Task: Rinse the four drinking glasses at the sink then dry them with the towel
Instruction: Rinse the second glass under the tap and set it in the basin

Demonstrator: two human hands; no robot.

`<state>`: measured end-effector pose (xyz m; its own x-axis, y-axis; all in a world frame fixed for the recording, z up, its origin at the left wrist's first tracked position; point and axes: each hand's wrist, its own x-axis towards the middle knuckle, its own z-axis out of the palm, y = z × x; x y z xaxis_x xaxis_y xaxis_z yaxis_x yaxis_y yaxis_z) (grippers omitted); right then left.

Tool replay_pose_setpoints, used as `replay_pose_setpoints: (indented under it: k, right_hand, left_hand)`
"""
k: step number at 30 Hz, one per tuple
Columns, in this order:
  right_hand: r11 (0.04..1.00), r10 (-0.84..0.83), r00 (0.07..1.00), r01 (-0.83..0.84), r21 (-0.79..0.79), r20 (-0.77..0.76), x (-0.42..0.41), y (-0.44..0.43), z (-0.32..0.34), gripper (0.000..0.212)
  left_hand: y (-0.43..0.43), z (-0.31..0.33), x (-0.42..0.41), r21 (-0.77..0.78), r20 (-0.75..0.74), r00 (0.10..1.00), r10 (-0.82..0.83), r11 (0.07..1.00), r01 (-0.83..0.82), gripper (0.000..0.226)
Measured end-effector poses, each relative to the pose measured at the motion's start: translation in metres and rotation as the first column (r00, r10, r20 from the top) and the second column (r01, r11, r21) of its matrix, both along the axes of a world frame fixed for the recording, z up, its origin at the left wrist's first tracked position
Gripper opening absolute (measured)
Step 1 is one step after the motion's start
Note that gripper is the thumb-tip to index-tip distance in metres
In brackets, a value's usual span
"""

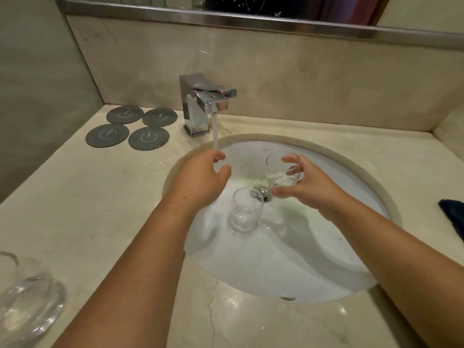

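Smooth, glossy cream marble counter (100,209) with faint veins, cut round a white oval ceramic sink (276,267), wet and shiny inside. Behind the basin, a square-edged chrome tap (200,104), mirror-bright, pouring a thin white stream of water (215,134).

Grips with the right hand (311,184) a short clear drinking glass (280,172), thumb low near the thick base, fingers curled over the upper wall. Tilted, a little water pooled inside, above the basin just right of the stream. Holds the left hand (203,179) at the foot of the stream, fingers loosely curled round nothing, water meeting the fingertips. Hands apart, facing each other across the basin. Between and below the two wrists, a second clear round tumbler (244,212), upright on the basin floor, just beside the chrome drain plug (261,193), touched by neither hand.

At the near left corner of the counter, blurred thick clear glassware (27,295), well apart from both hands; how many pieces, hard to tell. At the back left, four flat dark grey round coasters (130,126), matte, each with a pale mark, clustered two by two. At the right edge, a fold of dark blue towel (452,214), partly out of frame. Above the pale stone backsplash (276,71), a metal-framed mirror (251,20).
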<state>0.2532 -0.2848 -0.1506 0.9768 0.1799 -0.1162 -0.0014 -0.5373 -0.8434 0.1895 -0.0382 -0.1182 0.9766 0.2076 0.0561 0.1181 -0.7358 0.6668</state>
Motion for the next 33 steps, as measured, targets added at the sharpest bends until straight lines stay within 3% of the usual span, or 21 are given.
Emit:
replay_pose_setpoints:
  k: [2,6,12,23,28,30,33]
  right_hand:
    - [1.0,-0.02,0.998,0.019,-0.021,-0.058,-0.007,-0.014,-0.005,0.077]
    - [0.993,-0.054,0.982,0.034,-0.113,-0.183,-0.009,-0.032,-0.016,0.074]
    - [0.978,-0.032,0.948,-0.035,-0.204,-0.318,-0.006,-0.035,-0.025,0.076]
    - [0.946,-0.068,0.963,-0.022,-0.324,-0.262,-0.008,-0.035,-0.037,0.086]
    - [0.908,-0.029,0.953,-0.101,-0.407,-0.3,-0.012,-0.033,-0.016,0.12]
    - [0.882,0.002,0.974,-0.108,-0.46,-0.226,-0.019,-0.027,0.003,0.123]
    - [0.845,0.097,0.995,-0.072,-0.529,0.019,-0.036,-0.009,0.029,0.109]
  left_hand:
    - [-0.006,0.0,-0.002,0.128,0.009,0.999,-0.033,0.991,0.031,0.039]
    - [-0.015,0.002,-0.005,0.244,-0.069,0.996,-0.061,0.967,0.076,0.048]
    - [-0.018,-0.002,-0.004,0.251,-0.168,0.981,-0.094,0.958,0.135,0.06]
    - [-0.02,-0.002,-0.006,0.257,-0.199,0.972,-0.127,0.95,0.177,0.057]
    - [-0.019,-0.003,-0.007,0.259,-0.21,0.968,-0.136,0.947,0.189,0.057]
    - [-0.019,0.0,-0.008,0.274,-0.2,0.972,-0.128,0.945,0.181,0.058]
    - [-0.019,0.011,-0.012,0.322,-0.175,0.979,-0.104,0.934,0.157,0.058]
